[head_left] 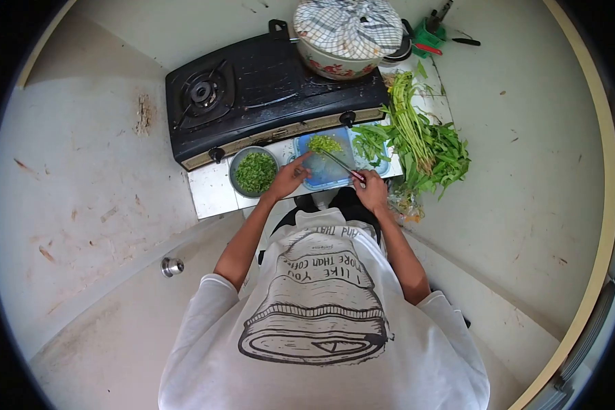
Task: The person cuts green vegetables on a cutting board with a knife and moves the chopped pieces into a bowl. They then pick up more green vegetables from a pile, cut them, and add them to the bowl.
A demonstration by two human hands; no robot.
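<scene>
Gripping the knife (354, 173), right hand (372, 190) apparently curled tight.

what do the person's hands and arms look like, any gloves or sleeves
The left hand and right hand are bare, with no gloves or watch visible. The forearms are uncovered too. Loose white short sleeves cover the upper arms, part of a white T-shirt with a dark line print.
</scene>
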